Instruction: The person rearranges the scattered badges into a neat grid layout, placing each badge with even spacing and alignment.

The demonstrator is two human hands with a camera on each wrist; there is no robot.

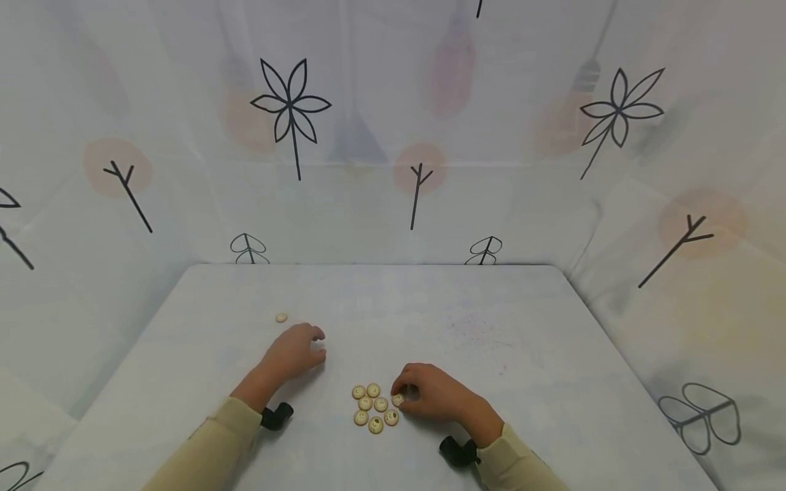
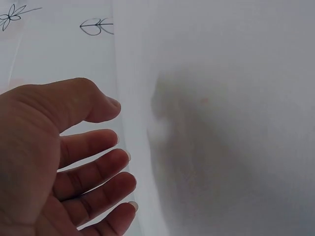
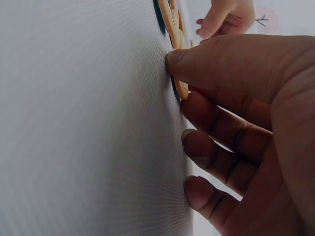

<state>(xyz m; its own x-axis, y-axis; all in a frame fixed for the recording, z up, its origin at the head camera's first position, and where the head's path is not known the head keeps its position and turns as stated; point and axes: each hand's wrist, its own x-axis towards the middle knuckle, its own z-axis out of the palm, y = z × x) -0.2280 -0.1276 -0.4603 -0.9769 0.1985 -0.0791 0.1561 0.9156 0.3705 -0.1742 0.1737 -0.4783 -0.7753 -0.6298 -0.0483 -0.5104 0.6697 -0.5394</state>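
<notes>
My right hand (image 1: 439,393) pinches a small round cream disc (image 1: 398,400) between thumb and fingers, at the right side of a cluster of similar discs (image 1: 365,404). Face-like marks show on these discs, and two in the front have a dark spot. In the right wrist view, the thumb and index fingertip lie at the edge of the held disc (image 3: 182,89), low at the table surface. My left hand (image 1: 293,352) hovers over the table with loosely bent fingers and nothing in them. One lone disc (image 1: 281,318) lies just beyond it.
The white table (image 1: 540,327) is bounded at the back and sides by a pale curtain (image 1: 368,218) with printed flowers and twigs. Dark wrist cameras are strapped under both wrists. Faint specks mark the table's right half.
</notes>
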